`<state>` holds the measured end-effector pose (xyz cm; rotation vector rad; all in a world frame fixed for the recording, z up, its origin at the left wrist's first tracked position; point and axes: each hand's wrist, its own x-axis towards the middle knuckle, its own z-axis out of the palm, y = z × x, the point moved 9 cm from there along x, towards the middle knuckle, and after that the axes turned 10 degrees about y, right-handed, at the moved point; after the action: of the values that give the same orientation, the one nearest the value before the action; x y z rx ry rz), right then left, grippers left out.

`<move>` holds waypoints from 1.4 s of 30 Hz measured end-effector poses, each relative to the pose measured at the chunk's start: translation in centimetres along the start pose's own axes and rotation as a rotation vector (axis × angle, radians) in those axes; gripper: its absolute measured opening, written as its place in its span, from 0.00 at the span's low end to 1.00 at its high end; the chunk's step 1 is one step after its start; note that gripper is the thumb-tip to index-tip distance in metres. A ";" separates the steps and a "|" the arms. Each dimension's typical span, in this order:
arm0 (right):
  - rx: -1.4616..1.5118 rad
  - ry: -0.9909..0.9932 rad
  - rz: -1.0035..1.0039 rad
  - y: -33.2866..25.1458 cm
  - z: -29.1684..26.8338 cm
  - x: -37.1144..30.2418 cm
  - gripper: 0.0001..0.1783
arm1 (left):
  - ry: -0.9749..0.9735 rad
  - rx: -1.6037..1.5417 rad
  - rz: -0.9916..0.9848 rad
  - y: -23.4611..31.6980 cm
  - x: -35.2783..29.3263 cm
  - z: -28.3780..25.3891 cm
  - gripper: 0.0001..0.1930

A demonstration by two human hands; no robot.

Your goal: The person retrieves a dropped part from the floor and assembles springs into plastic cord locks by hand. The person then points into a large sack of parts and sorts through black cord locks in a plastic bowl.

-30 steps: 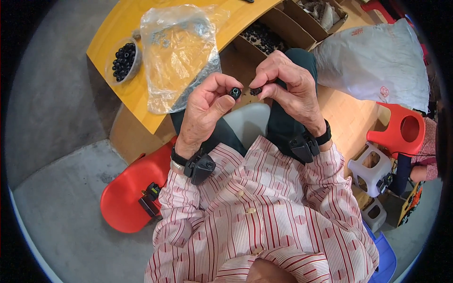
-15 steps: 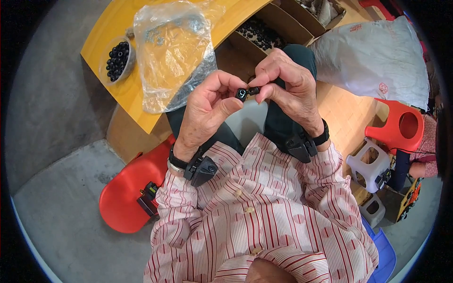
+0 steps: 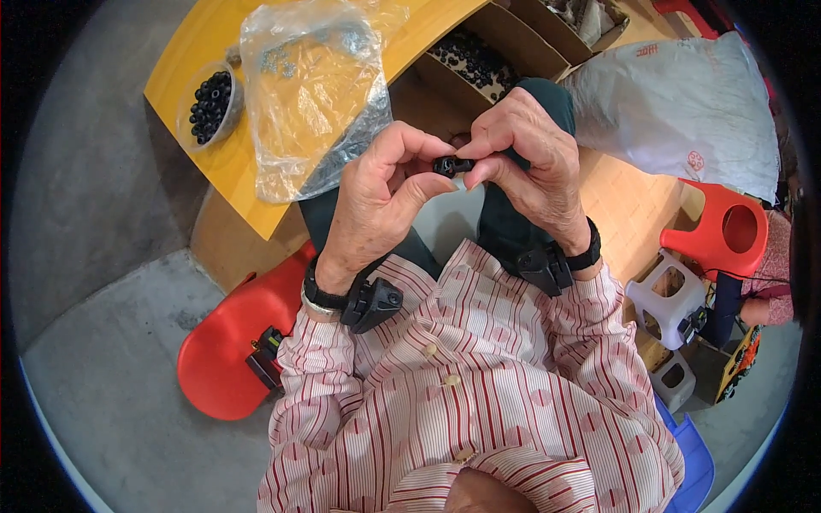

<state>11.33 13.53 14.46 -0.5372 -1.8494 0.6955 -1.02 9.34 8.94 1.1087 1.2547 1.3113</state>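
Between the thumb and forefinger of my left hand (image 3: 369, 201) is a small round black plastic part (image 3: 444, 166), its end partly turned toward me. My right hand (image 3: 537, 167) pinches a smaller dark piece (image 3: 464, 164) against its right side, and the two touch. Whether one sits inside the other I cannot tell, as fingertips cover the ends. Both hands are above my lap, just off the corner of the yellow table (image 3: 205, 43). On that table, a clear bag (image 3: 308, 120) with small silvery pieces in it lies closest to my left hand.
A clear tub (image 3: 183, 122) of black parts stands by the table's left edge. Cardboard boxes (image 3: 539, 43) lie beyond my right hand, one with loose black parts. To the right are a white sack (image 3: 676, 111), a red stool (image 3: 718, 231), a white stool (image 3: 667, 295) and another person's arm (image 3: 776, 295).
The black part in my left hand has turned, so its round opening faces me less. The dark piece in my right hand has come up against it. Both hands have barely shifted.
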 end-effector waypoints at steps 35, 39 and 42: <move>0.111 -0.021 0.167 1.3 0.6 -1.3 0.11 | -0.006 0.014 0.054 0.2 0.5 0.0 0.12; 0.321 0.050 0.309 2.4 0.9 -2.4 0.10 | -0.013 -0.079 0.005 -0.3 0.4 0.1 0.12; 0.294 0.041 0.295 2.2 0.9 -2.2 0.09 | -0.014 -0.055 0.028 -0.3 0.2 -0.1 0.12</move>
<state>11.42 13.53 11.19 -0.6296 -1.6072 1.1250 -1.11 9.53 8.64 1.0987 1.1899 1.3495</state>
